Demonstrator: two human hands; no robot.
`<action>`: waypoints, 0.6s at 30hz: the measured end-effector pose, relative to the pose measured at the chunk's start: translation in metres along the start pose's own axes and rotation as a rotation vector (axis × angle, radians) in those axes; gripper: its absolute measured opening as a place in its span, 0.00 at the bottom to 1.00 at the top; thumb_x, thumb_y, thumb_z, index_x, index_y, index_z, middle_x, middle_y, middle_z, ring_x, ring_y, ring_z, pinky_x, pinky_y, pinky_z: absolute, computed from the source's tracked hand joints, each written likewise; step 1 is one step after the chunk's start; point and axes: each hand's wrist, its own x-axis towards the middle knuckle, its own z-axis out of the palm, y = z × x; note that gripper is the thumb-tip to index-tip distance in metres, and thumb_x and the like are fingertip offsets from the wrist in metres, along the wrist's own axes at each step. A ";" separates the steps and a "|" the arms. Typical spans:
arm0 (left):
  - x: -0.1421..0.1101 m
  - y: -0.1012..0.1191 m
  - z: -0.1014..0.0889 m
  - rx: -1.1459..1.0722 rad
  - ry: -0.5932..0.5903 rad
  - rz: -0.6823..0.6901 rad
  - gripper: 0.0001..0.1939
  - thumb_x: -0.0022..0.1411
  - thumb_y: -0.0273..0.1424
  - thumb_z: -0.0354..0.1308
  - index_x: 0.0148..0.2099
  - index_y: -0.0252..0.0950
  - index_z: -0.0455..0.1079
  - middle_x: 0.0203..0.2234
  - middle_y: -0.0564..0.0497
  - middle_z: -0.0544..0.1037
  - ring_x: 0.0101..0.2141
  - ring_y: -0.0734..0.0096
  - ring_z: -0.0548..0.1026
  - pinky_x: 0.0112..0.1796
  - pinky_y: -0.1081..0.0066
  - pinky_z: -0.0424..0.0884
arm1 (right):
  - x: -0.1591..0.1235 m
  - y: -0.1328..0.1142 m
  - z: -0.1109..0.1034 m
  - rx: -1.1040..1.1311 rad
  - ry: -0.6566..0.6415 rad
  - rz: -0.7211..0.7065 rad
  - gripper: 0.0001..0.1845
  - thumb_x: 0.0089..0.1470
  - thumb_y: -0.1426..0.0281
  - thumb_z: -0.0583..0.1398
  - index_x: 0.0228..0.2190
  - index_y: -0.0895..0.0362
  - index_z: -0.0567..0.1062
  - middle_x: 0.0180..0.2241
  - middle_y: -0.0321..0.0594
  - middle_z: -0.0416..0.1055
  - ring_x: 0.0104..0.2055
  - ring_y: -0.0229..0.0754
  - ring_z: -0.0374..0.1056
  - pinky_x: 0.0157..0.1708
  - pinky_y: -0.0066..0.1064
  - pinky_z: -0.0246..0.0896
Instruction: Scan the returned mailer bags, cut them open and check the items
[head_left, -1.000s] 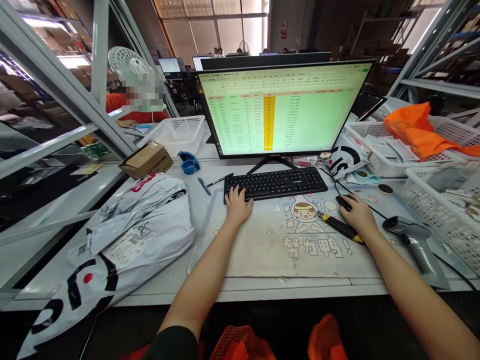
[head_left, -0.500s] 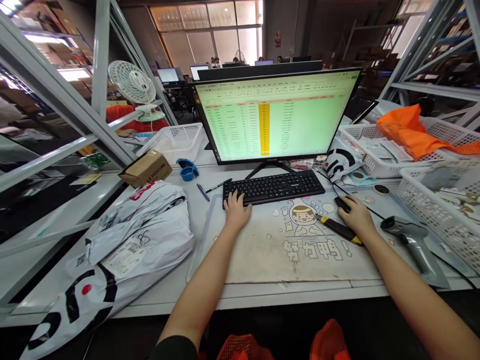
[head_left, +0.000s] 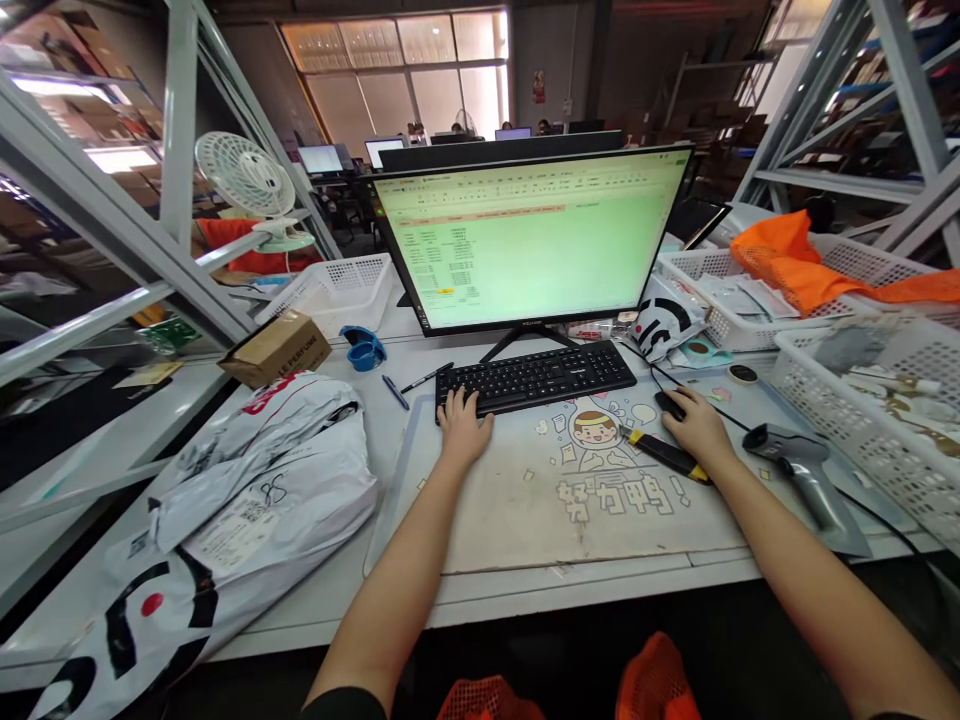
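Note:
My left hand (head_left: 463, 430) rests at the left end of the black keyboard (head_left: 544, 375), fingers spread over its keys. On the desk mat (head_left: 510, 520), my right hand (head_left: 696, 425) is wrapped over a black computer mouse (head_left: 670, 404). A yellow and black utility knife (head_left: 664, 453) lies beside the right wrist, its tip toward the cartoon print. Behind the keyboard stands the monitor (head_left: 540, 250), showing a spreadsheet too small to read. To the right of my right forearm sits a grey barcode scanner (head_left: 806, 480).
A white printed mailing bag (head_left: 300, 510) covers the desk's left side, below a cardboard box (head_left: 281, 350) and a blue open-lidded container (head_left: 364, 352). Two pens lie near the keyboard. White plastic baskets (head_left: 847, 430) line the right. A fan (head_left: 246, 175) stands by the left frame.
The monitor has switched from a full table with a yellow column to a shorter table at the upper left. The whole view has shifted slightly; both hands keep their places.

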 end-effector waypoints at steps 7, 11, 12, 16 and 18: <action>0.000 0.001 -0.003 0.001 -0.017 -0.009 0.31 0.66 0.38 0.55 0.68 0.33 0.63 0.72 0.37 0.56 0.72 0.44 0.48 0.69 0.40 0.45 | 0.003 0.022 -0.004 0.025 -0.021 0.063 0.25 0.54 0.58 0.61 0.52 0.54 0.80 0.57 0.48 0.72 0.58 0.57 0.68 0.60 0.49 0.64; -0.002 -0.001 -0.002 0.004 -0.007 -0.006 0.31 0.66 0.39 0.55 0.68 0.34 0.63 0.72 0.39 0.56 0.72 0.45 0.49 0.69 0.41 0.46 | 0.006 0.033 0.011 0.036 -0.021 0.036 0.26 0.55 0.55 0.59 0.50 0.55 0.81 0.57 0.49 0.72 0.58 0.57 0.68 0.60 0.51 0.64; -0.002 -0.001 -0.002 0.004 -0.004 -0.006 0.31 0.66 0.39 0.55 0.68 0.35 0.63 0.72 0.40 0.56 0.72 0.46 0.49 0.69 0.41 0.46 | 0.007 0.034 0.014 0.041 -0.013 0.034 0.26 0.55 0.55 0.60 0.50 0.55 0.81 0.56 0.49 0.72 0.58 0.58 0.68 0.61 0.51 0.64; -0.003 -0.002 -0.001 -0.001 -0.007 -0.006 0.31 0.66 0.39 0.56 0.69 0.35 0.63 0.72 0.40 0.56 0.72 0.45 0.49 0.69 0.42 0.46 | 0.006 0.036 0.020 0.053 0.025 0.015 0.26 0.54 0.55 0.59 0.49 0.55 0.81 0.56 0.49 0.72 0.57 0.57 0.69 0.62 0.50 0.62; -0.004 -0.002 -0.001 -0.004 -0.012 -0.003 0.32 0.66 0.39 0.56 0.69 0.35 0.62 0.72 0.40 0.56 0.72 0.46 0.48 0.69 0.42 0.46 | 0.004 0.037 0.020 0.042 0.034 0.008 0.26 0.53 0.55 0.59 0.49 0.54 0.81 0.56 0.48 0.72 0.56 0.57 0.69 0.61 0.50 0.63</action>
